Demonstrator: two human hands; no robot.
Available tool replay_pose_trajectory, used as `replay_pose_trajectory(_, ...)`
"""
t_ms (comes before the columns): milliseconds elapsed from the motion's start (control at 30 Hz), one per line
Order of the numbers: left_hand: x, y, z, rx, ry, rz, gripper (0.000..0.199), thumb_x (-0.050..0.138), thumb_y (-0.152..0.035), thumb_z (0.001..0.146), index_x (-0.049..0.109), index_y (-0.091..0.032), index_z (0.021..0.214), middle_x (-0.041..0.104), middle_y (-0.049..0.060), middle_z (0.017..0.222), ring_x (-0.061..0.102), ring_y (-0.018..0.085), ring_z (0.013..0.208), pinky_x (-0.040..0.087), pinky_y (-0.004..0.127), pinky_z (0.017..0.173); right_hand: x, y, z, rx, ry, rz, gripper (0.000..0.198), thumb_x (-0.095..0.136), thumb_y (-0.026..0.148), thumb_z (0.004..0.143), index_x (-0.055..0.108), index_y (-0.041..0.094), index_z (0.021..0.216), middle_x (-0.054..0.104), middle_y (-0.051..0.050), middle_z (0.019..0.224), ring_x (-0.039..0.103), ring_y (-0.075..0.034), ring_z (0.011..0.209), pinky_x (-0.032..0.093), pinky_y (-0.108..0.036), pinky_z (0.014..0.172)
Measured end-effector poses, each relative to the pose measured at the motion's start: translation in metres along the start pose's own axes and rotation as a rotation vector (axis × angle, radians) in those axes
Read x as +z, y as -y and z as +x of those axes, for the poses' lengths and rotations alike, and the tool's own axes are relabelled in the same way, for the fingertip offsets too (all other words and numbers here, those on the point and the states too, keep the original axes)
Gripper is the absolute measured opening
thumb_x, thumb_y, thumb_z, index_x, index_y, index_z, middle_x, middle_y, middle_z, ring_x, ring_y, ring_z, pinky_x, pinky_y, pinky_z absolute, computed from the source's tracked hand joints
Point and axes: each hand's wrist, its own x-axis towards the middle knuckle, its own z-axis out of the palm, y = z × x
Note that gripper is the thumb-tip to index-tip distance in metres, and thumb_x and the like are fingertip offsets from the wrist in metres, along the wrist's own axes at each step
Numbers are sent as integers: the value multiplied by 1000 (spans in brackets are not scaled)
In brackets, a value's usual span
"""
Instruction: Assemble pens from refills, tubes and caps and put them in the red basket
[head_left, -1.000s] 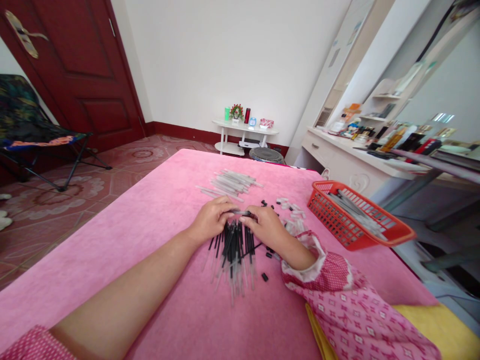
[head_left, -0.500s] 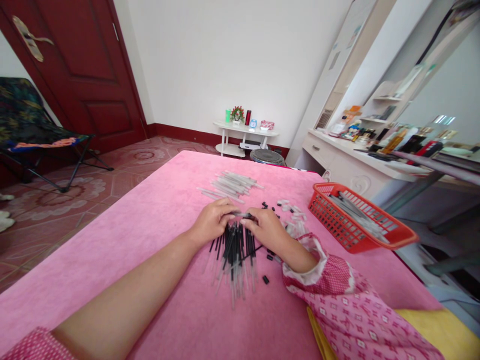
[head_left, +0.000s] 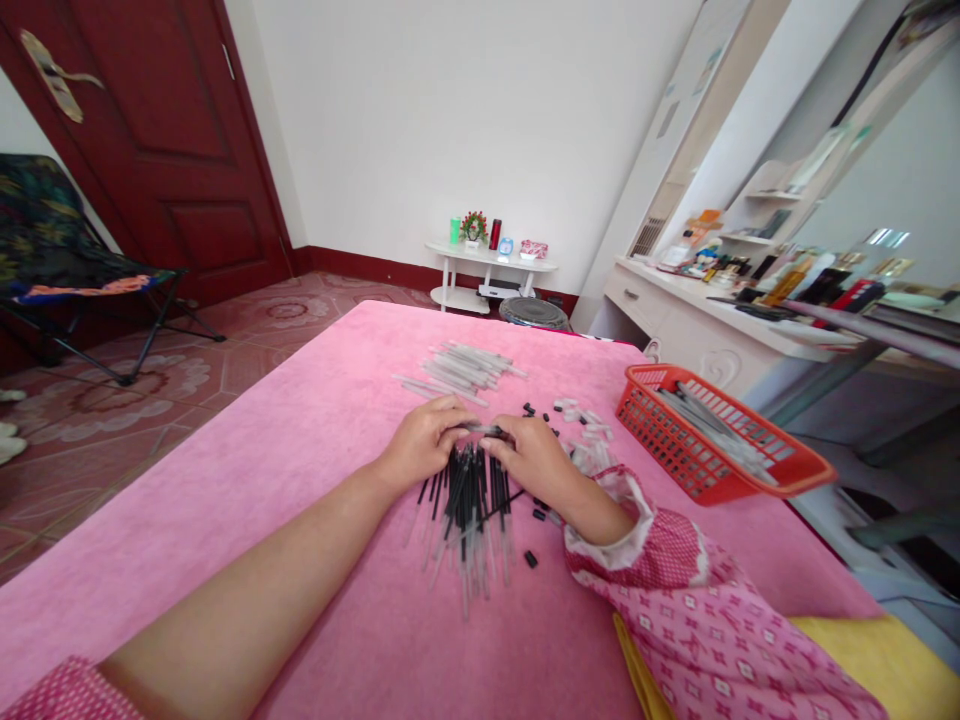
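Between my two hands, a pen [head_left: 480, 428] with a clear barrel and a dark right end lies roughly level above the pink cloth. My left hand [head_left: 427, 440] pinches its left end, and my right hand [head_left: 529, 452] closes around the dark end. Just below them spreads a pile of black ink refills [head_left: 469, 500] with clear lower ends. Beyond my hands rest several clear pen barrels [head_left: 465, 370]. Beside my right hand are clear caps [head_left: 592, 440] and small black plugs [head_left: 531, 558], partly covered by my forearm.
A red plastic basket [head_left: 720, 455] holding several pens stands at the table's right side. Yellow cloth [head_left: 877, 660] lies near the right front edge. A dressing table [head_left: 675, 310] with bottles is beyond the basket. Pink cloth [head_left: 225, 560] covers the table.
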Motion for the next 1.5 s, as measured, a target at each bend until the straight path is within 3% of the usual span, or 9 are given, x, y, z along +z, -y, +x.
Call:
replay_pose_trajectory(867,-2,-2,1,-2,-30,19,26,49,-6,78,67,-18,93,60,5,84,55,18,81,45,31,73,-6,1,2,18,-19,13,10,56,24,80,61,17,74,63,-2,67,56,-14,62,33,-22,57)
replay_pose_trajectory(967,-7,-2,2,-16,-181,13,26,49,-7,79,66,-19,95,62,5,89,56,17,87,45,30,78,-9,0,2,39,-58,48,9,56,21,79,64,17,81,66,-3,74,58,-15,68,36,-23,62)
replay_pose_trajectory(1067,-14,1,4,-100,-459,-38,18,52,-13,80,63,-18,94,61,5,91,57,17,88,45,29,80,-11,0,1,42,-50,68,9,57,19,77,65,18,80,67,-3,76,59,-15,69,38,-23,63)
replay_pose_trajectory(1167,-18,7,7,-210,-719,-236,13,55,-17,79,56,-17,92,59,3,87,59,14,81,48,28,76,-12,0,2,49,-37,58,9,57,19,76,66,18,78,68,-3,77,59,-15,70,38,-23,62)
replay_pose_trajectory(1233,-20,10,10,-248,-827,-429,13,57,-19,78,52,-17,90,59,2,86,60,13,79,49,28,77,-16,-3,4,75,-44,48,10,57,20,76,66,18,79,68,-4,77,60,-16,70,39,-24,63)
replay_pose_trajectory(1367,-19,11,13,-410,-891,-811,19,62,-22,75,47,-18,85,63,2,85,64,13,77,52,29,75,-26,-24,7,163,-83,21,11,57,18,75,67,18,80,69,-5,79,61,-16,73,42,-25,66)
replay_pose_trajectory(1500,-16,9,14,-614,-824,-1069,17,60,-23,78,45,-17,81,66,3,84,67,15,77,53,29,70,-33,-49,6,238,-66,3,13,57,18,74,68,18,80,69,-5,80,61,-16,71,42,-24,63)
